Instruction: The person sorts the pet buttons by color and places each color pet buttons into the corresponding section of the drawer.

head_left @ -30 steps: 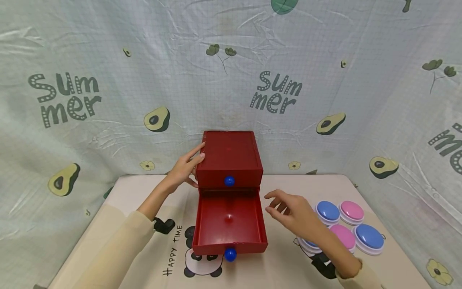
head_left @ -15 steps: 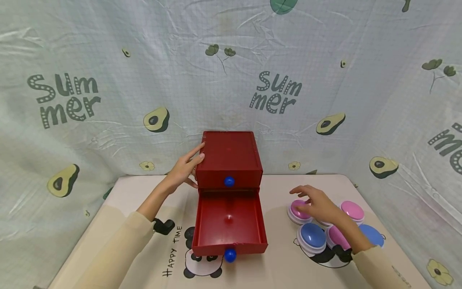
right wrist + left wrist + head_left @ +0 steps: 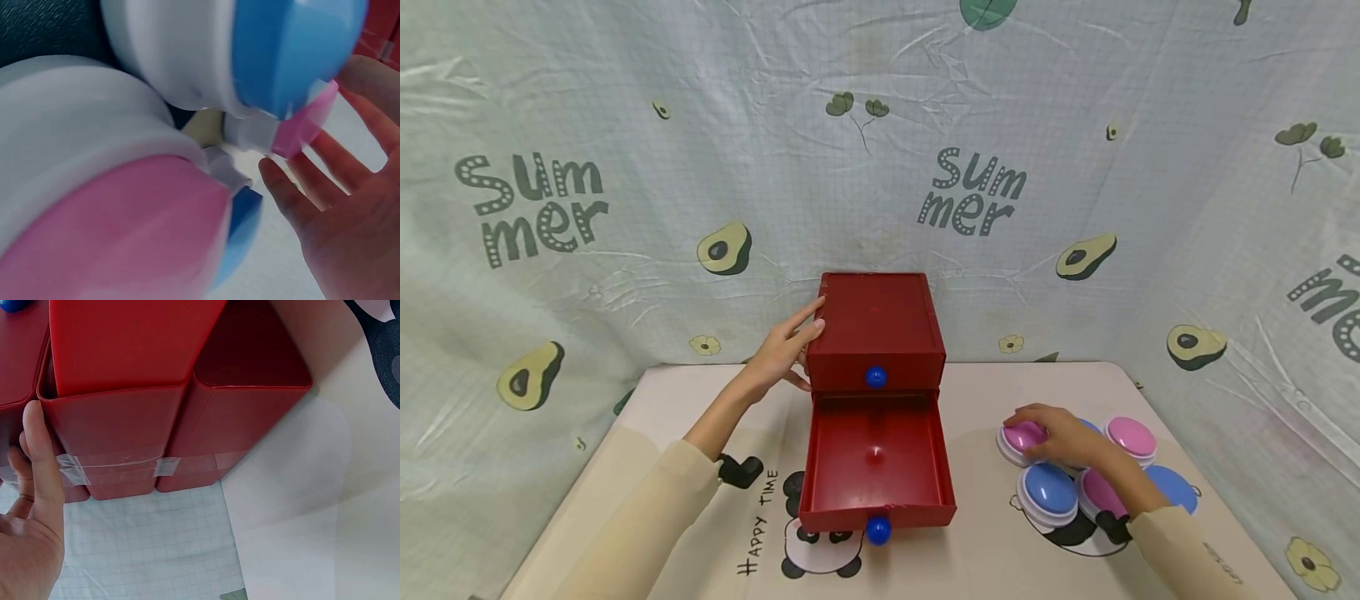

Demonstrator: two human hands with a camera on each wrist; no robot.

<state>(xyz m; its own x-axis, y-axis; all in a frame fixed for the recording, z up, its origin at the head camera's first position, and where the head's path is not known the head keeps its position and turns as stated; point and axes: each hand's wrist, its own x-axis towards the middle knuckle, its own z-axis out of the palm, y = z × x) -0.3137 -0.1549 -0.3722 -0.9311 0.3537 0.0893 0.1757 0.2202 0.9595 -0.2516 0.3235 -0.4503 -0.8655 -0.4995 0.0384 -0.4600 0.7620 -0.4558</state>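
A red drawer unit (image 3: pixel 880 312) with blue knobs stands at the table's back. Its lower drawer (image 3: pixel 876 467) is pulled out and holds nothing; the upper one is shut. My left hand (image 3: pixel 775 354) rests against the unit's left side, fingers extended, fingertips at the top edge. In the left wrist view, that hand (image 3: pixel 37 506) touches the red wall (image 3: pixel 119 419). On the right, my right hand (image 3: pixel 1067 439) grips a pink push button (image 3: pixel 1021 435) with a white base, thumb on the near side. In the right wrist view, nearer buttons partly hide this pink button (image 3: pixel 306 128).
More push buttons crowd around the right hand: a blue one (image 3: pixel 1049 489) in front, a pink one (image 3: pixel 1132 437) behind, others partly under the forearm. A printed cloth (image 3: pixel 880 208) hangs behind the table (image 3: pixel 970 558). Clear tape (image 3: pixel 125 465) crosses the unit's side.
My right hand has moved right, away from beside the drawer unit, then down onto the leftmost pink push button. The left hand and the drawer stay where they were.
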